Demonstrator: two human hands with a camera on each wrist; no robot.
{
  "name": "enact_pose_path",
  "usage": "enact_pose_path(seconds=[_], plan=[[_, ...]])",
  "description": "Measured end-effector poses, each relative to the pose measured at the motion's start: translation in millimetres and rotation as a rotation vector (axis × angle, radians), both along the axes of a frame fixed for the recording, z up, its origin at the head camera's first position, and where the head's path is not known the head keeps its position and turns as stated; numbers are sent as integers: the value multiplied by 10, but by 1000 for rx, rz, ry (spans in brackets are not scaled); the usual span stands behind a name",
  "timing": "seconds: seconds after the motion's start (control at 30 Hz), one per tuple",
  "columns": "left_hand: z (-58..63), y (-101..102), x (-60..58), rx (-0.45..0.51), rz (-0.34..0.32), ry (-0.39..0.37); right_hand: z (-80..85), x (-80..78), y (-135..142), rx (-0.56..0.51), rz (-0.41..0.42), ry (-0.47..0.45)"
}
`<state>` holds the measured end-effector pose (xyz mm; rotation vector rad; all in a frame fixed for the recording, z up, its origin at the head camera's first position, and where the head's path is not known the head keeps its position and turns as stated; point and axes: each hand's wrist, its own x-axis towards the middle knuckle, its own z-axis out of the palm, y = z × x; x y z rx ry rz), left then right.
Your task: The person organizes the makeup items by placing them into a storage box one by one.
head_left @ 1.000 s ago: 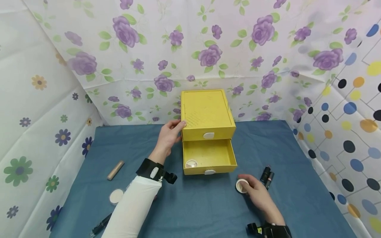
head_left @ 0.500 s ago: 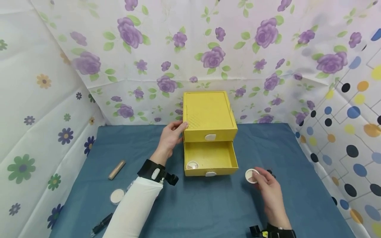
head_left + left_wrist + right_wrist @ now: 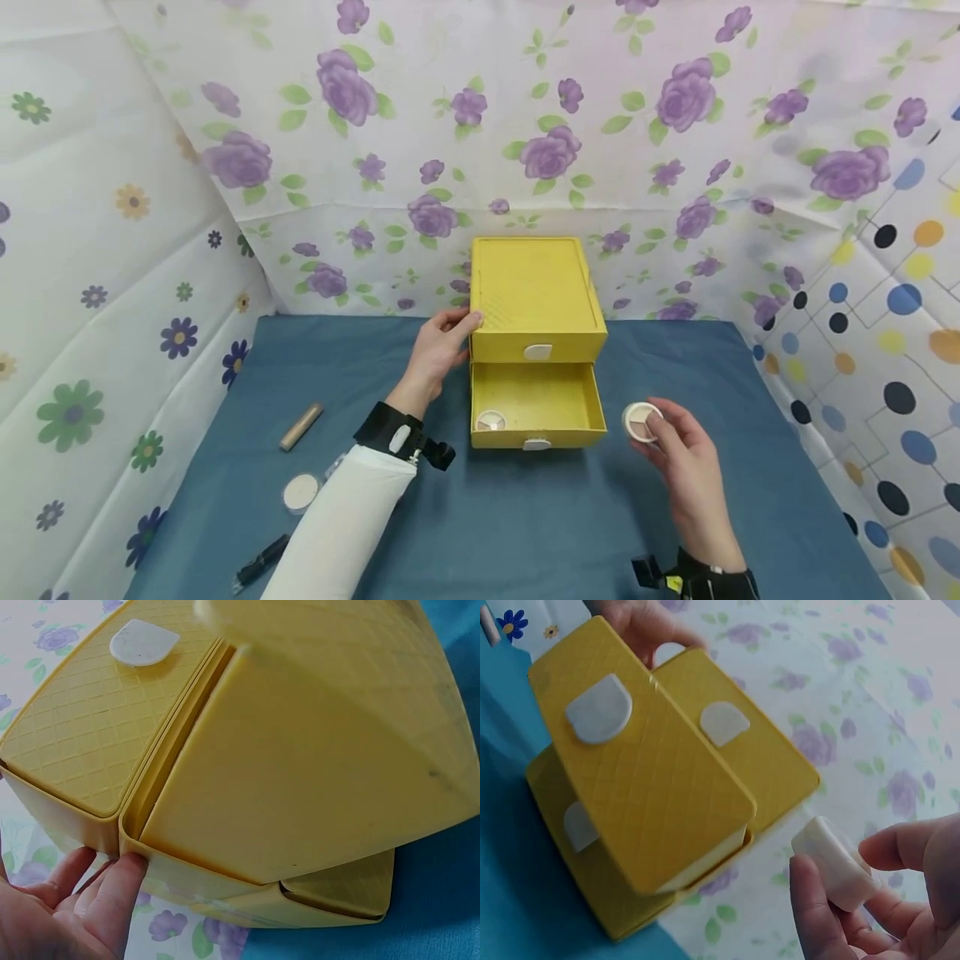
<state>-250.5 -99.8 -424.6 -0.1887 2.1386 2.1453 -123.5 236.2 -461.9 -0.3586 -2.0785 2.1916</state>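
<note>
A yellow drawer box (image 3: pixel 536 287) stands against the back wall, its middle drawer (image 3: pixel 498 439) pulled out. A small round compact (image 3: pixel 491 420) lies in that drawer's front left corner. At the box's upper left edge rests my left hand (image 3: pixel 438 354), thumb on the top corner and fingers against the side; its fingers (image 3: pixel 120 892) press the side in the left wrist view. To the right of the drawer, my right hand (image 3: pixel 686 475) pinches another compact (image 3: pixel 640 422), white-rimmed with a three-part face. Its thick white side shows in the right wrist view, apart from the box.
On the blue cloth at left lie a tan tube (image 3: pixel 302 427), a round white-topped container (image 3: pixel 301 492) and a black pen-like item (image 3: pixel 261 563). The left forearm (image 3: pixel 341 529) partly covers something clear. Floral sheets (image 3: pixel 360 158) wall the back and sides.
My right hand has lifted the compact off the cloth and carried it up and away, beside the open drawer. My left hand stays at the box. The view has shifted slightly.
</note>
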Motion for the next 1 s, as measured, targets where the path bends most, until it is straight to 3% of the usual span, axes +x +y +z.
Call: enact_pose_path(seconds=[0.13,0.3,0.6,1.0], plan=[[-2,33,-19,-8,5,-1,133,-22,-74,72,69,41],[-8,11,-13,1,3,-12,260,-77,-214,266,168,118],[-37,12,13,2,9,-12,325,-196,-409,536,359,178],[-19,23,-21,-10,16,17,329,-396,-609,649,554,232]])
